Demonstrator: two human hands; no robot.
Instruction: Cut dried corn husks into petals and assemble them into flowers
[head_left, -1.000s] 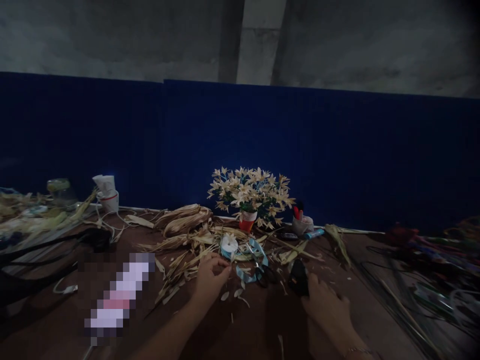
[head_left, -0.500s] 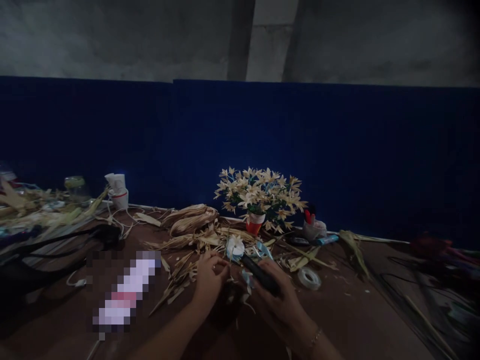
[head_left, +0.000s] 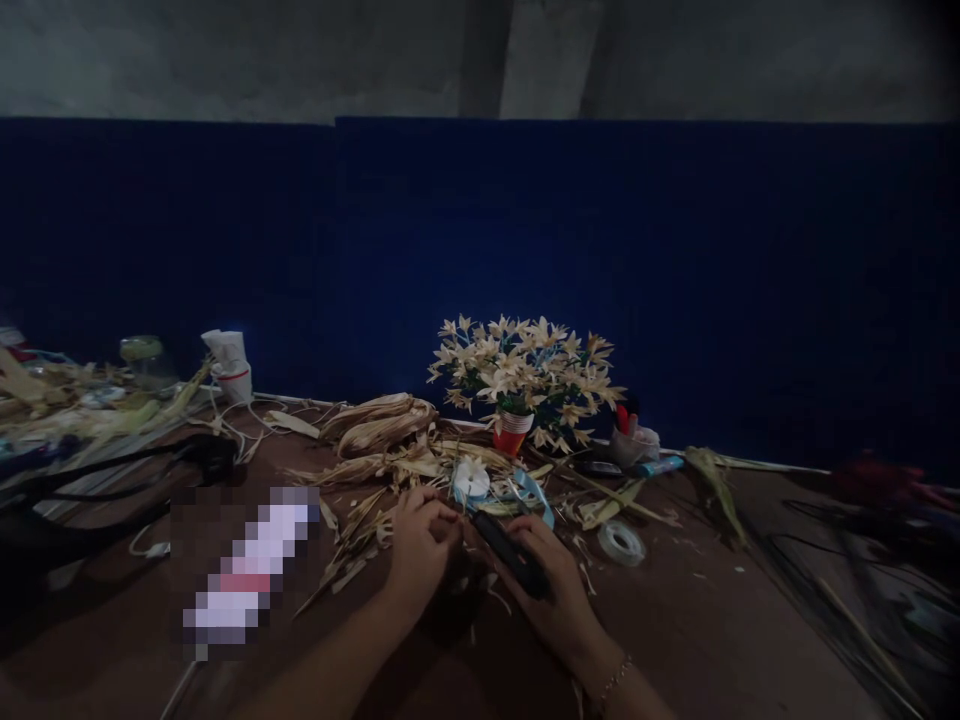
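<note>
My left hand (head_left: 421,538) is closed in a pinch near the middle of the table; what its fingertips hold is too small and dark to make out. In my right hand (head_left: 551,575) lies a long black-handled tool (head_left: 512,556), its front end pointing up and left, close to the left fingertips. The tool's exact kind does not show. Just beyond both hands sits a white round, flower-like piece (head_left: 472,478). A light blue ribbon (head_left: 541,495) curls beside it. Dry husk strips (head_left: 397,468) lie around it.
Behind stands a red cup (head_left: 511,436) of pale husk flowers (head_left: 525,375). A tape roll (head_left: 622,543) lies to the right, near a tub with red handles (head_left: 634,440). At left are a blurred-out panel (head_left: 251,570), a black strap (head_left: 210,458) and white cables.
The view has shifted, so the background sits higher. The black tool's front end has moved left, nearer the left fingertips. More of the blue ribbon shows beside the white piece.
</note>
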